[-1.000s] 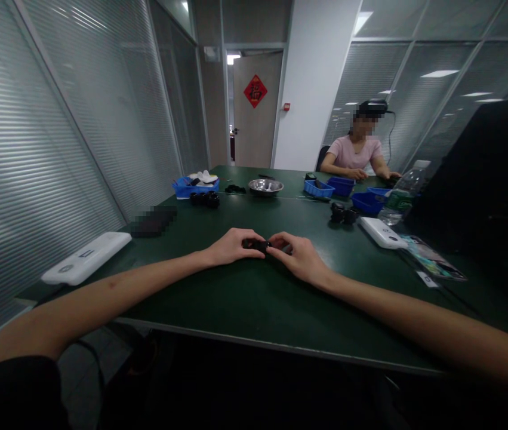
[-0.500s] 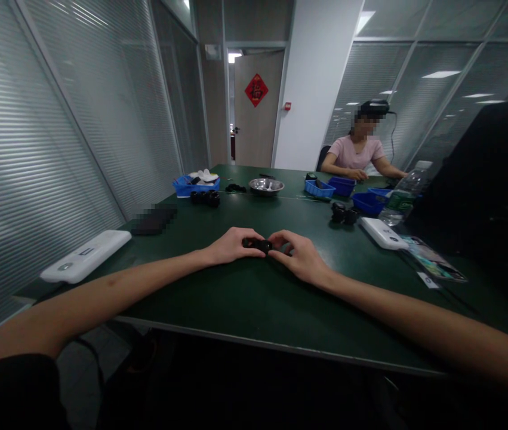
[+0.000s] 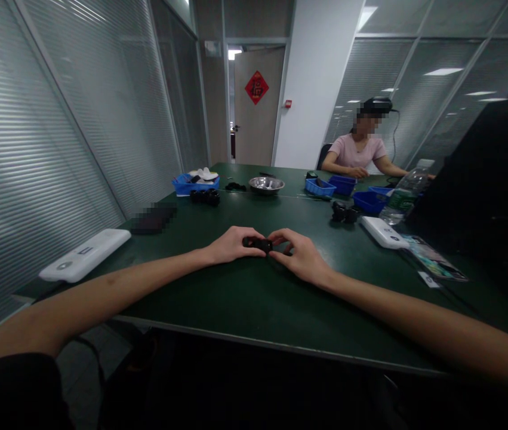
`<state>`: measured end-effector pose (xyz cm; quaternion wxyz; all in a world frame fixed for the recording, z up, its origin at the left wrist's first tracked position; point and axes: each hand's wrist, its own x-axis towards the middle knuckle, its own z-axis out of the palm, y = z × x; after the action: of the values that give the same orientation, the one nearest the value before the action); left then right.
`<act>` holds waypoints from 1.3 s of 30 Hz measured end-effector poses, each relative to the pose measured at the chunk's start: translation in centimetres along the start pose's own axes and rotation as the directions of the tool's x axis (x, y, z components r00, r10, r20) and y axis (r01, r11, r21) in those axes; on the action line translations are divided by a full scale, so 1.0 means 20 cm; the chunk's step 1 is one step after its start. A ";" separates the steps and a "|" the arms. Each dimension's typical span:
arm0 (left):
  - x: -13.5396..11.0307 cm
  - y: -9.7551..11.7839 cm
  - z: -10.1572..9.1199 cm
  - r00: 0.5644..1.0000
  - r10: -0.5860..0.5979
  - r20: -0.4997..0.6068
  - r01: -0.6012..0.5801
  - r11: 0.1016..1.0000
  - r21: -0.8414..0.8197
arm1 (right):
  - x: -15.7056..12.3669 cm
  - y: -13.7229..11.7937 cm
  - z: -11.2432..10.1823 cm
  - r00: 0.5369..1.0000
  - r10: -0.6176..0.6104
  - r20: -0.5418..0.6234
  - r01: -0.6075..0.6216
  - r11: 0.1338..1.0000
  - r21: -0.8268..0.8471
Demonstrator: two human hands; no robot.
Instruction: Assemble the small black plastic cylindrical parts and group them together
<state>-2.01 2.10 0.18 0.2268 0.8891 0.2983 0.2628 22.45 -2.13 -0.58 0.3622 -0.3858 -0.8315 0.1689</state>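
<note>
My left hand curls nearly closed around a small, dark, elongated piece; my right hand arches half-open at its three o'clock end, whether gripping I can't tell. An off-centre push could make that smooth-looking piece slip. At twelve o'clock sits a shiny round metal bowl; at nine, a rounded white plastic slab.
</note>
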 end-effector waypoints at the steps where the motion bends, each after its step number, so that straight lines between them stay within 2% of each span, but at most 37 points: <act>1: 0.00 0.00 0.00 1.000 -0.002 -0.002 0.002 1.000 -0.004 | 0.00 0.00 0.00 1.000 0.018 -0.013 -0.018 1.000 -0.003; 5: 0.00 0.00 0.00 1.000 0.007 0.001 -0.007 1.000 -0.016 | 0.01 0.00 0.01 0.995 0.099 -0.005 -0.099 0.995 -0.029; 11: 0.00 0.00 0.00 1.000 0.012 0.002 -0.012 1.000 -0.011 | 0.00 0.02 0.01 1.000 -0.012 -0.004 0.012 1.000 -0.010; 14: 0.00 -0.01 0.00 1.000 0.011 -0.010 -0.011 1.000 -0.019 | 0.00 0.01 0.01 0.999 0.028 -0.037 -0.028 1.000 -0.014; 17: 0.00 -0.01 0.00 1.000 0.019 -0.011 -0.019 1.000 -0.013 | 0.00 0.00 0.01 0.997 0.077 -0.013 -0.077 0.997 -0.025; 23: 0.00 -0.01 0.00 1.000 0.014 -0.003 -0.014 1.000 -0.001 | 0.00 0.00 0.00 1.000 -0.016 0.010 0.017 1.000 -0.017; 26: 0.00 0.00 0.00 1.000 0.007 -0.015 -0.007 1.000 -0.009 | 0.00 -0.01 0.00 0.999 0.035 -0.032 -0.036 0.999 -0.020; 29: 0.00 -0.01 0.01 1.000 0.017 -0.013 -0.017 1.000 -0.006 | 0.00 0.00 0.01 0.996 0.093 0.011 -0.093 0.996 -0.014; 31: 0.00 -0.01 0.01 1.000 0.023 -0.008 -0.023 1.000 -0.001 | 0.00 0.00 0.00 0.996 0.075 0.039 -0.075 0.997 -0.007; 35: 0.00 0.00 0.00 1.000 0.020 0.003 -0.020 1.000 0.002 | 0.00 0.00 0.00 1.000 0.008 0.021 -0.007 1.000 -0.011; 39: 0.00 0.01 0.00 1.000 0.006 -0.011 -0.006 1.000 -0.007 | 0.00 0.00 0.01 0.997 0.080 -0.015 -0.080 0.997 -0.015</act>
<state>-2.04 1.97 0.25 0.2272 0.8878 0.2959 0.2695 22.29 -2.17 -0.71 0.3580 -0.4229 -0.8141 0.1738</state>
